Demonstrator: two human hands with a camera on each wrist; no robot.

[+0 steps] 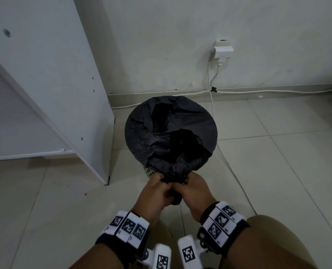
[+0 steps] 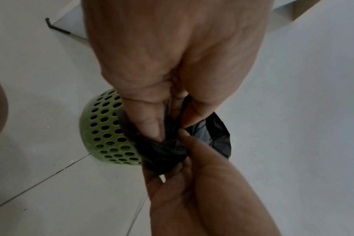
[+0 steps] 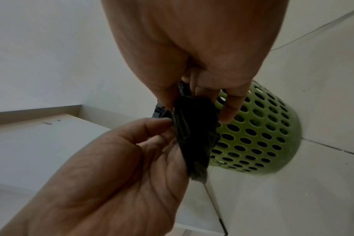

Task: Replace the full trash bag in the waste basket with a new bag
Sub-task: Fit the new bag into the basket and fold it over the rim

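Observation:
A black trash bag (image 1: 171,125) lines the green perforated waste basket (image 3: 259,135) on the tiled floor, its mouth spread over the rim. At the near rim the bag's edge is gathered into a bunched tail (image 3: 194,132). My left hand (image 1: 162,180) and right hand (image 1: 188,180) meet there, and both pinch this bunch between thumb and fingers. In the left wrist view the left hand (image 2: 172,123) pinches the black plastic (image 2: 164,153) from above, with the basket (image 2: 105,132) behind. The inside of the bag is dark, so its contents are hidden.
A white cabinet panel (image 1: 50,84) stands close to the basket's left. Behind it is the wall with a socket and plug (image 1: 222,50). A white cable (image 1: 211,105) runs down the wall and along the floor past the basket's right side. My knee (image 1: 273,239) is at the lower right.

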